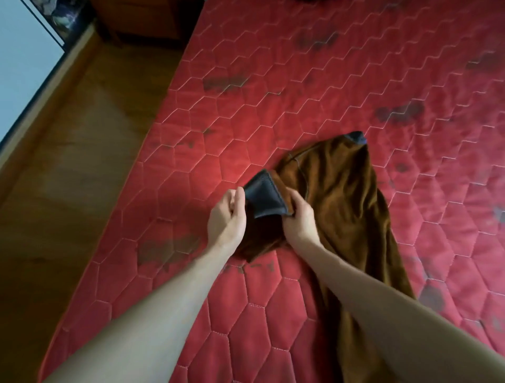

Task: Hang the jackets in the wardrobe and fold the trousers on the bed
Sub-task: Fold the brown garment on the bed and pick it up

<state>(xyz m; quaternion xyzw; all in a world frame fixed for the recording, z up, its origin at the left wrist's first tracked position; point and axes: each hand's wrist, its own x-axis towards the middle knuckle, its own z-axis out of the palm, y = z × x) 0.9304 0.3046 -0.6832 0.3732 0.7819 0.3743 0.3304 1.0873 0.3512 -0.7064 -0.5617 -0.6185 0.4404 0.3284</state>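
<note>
Brown trousers [344,202] lie spread on the red quilted bed [273,109], running from the middle toward the lower right under my right forearm. A dark blue-grey lined part [263,198], perhaps a pocket or waistband lining, is turned out at their left edge. My left hand [228,218] pinches the left side of that lining, with curled fingers. My right hand [297,218] grips its right side together with the brown cloth. A second dark lined corner [356,136] sticks up at the far end of the garment.
The bed's left edge runs diagonally, with wooden floor [82,164] beside it. A white panel [24,68] stands at the far left and a dark wooden piece of furniture [142,19] at the top. Something dark lies at the bed's top edge [311,1].
</note>
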